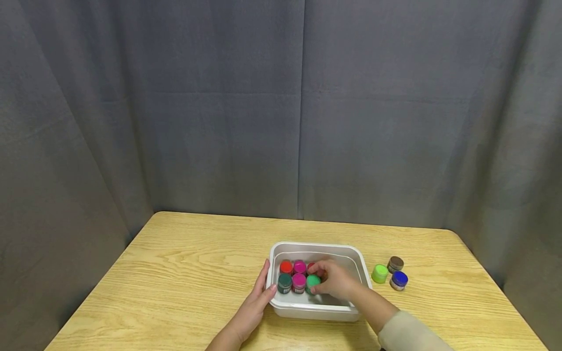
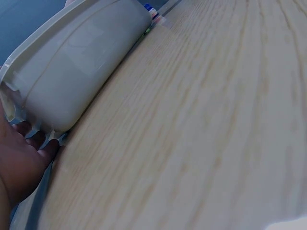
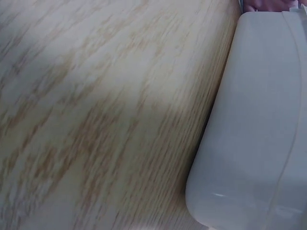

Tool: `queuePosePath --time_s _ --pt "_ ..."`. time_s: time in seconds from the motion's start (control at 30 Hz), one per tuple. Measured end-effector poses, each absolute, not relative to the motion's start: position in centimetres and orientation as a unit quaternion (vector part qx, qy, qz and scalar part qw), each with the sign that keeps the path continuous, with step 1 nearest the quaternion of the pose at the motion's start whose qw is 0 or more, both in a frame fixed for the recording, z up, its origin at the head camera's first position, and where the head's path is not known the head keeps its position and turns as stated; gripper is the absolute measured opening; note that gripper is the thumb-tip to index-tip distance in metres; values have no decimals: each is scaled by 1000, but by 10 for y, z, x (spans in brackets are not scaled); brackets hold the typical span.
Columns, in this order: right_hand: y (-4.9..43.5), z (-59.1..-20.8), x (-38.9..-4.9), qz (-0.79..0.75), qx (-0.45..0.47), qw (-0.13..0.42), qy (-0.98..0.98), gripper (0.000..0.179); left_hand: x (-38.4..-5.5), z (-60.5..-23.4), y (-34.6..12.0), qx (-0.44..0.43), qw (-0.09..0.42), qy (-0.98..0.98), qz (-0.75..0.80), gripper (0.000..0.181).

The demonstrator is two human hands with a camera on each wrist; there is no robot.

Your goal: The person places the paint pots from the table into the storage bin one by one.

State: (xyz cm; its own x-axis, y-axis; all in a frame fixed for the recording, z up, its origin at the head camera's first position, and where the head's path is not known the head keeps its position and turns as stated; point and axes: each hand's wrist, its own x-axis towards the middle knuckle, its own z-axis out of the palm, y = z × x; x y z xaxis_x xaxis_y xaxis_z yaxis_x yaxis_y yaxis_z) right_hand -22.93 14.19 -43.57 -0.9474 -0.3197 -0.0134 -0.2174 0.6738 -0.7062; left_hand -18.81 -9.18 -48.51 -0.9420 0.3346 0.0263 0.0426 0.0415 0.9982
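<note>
Inside a white plastic tub (image 1: 316, 312) stand several small paint jars in two rows. My right hand (image 1: 337, 281) reaches over the tub and pinches a green-lidded jar (image 1: 312, 281) at the front row's right end. Beside it are a magenta-lidded jar (image 1: 299, 281) and a dark teal-lidded jar (image 1: 284, 281). Behind stand a red-orange-lidded jar (image 1: 286, 266), another magenta-lidded jar (image 1: 300, 266) and a dark red-lidded jar (image 1: 311, 267), partly hidden by my fingers. My left hand (image 1: 256, 302) holds the tub's left side, thumb over the rim, fingers along the outer wall (image 2: 81, 62).
Right of the tub, a lime-lidded jar (image 1: 380, 273), a brown-lidded jar (image 1: 395, 264) and a blue-lidded jar (image 1: 399, 280) stand on the wooden table (image 1: 197, 263). Grey curtains (image 1: 228, 122) hang behind the table and at both sides.
</note>
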Motion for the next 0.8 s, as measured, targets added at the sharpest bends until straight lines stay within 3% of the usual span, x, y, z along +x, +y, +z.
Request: queuePosePath --time_s 0.43,0.8 --pt "155 -430 -227 -440 -160 75 881 40 -186 -486 -91 128 107 714 680 68" --pt "183 -400 -222 -457 -93 66 882 44 -187 -485 -92 125 103 718 677 67"
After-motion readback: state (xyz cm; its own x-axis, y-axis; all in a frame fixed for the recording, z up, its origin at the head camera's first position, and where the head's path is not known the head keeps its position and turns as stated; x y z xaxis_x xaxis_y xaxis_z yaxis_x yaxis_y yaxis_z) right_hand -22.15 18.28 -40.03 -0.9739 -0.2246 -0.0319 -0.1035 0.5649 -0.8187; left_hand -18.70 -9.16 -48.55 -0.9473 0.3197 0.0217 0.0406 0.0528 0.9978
